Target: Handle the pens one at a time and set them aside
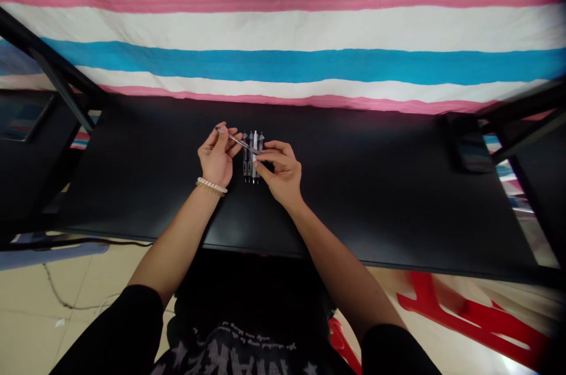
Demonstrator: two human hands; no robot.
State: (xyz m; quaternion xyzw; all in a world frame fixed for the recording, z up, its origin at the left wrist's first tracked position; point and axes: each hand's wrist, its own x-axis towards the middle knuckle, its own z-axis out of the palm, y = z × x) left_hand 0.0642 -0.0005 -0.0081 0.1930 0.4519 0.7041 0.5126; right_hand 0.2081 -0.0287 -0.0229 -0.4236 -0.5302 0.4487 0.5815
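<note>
A slim pen [239,140] with a clear-looking barrel is held slantwise between my two hands, above the black table [375,186]. My left hand [217,157], palm turned up, pinches its upper left end between thumb and fingers. At the lower right end, the fingertips of my right hand [282,171] are closed on it. Just below the held pen, several pens lie side by side in a row, pointing towards me. One is a white pen [255,139]; a dark pen [245,165] lies at the row's left. My right fingers partly cover the row.
A striped cloth [283,65] hangs along the table's back edge. Black metal bars [66,80] rise at both sides. A dark flat object [471,142] sits at the table's right end. Below the front edge is a red plastic stool [469,316] on the tiled floor.
</note>
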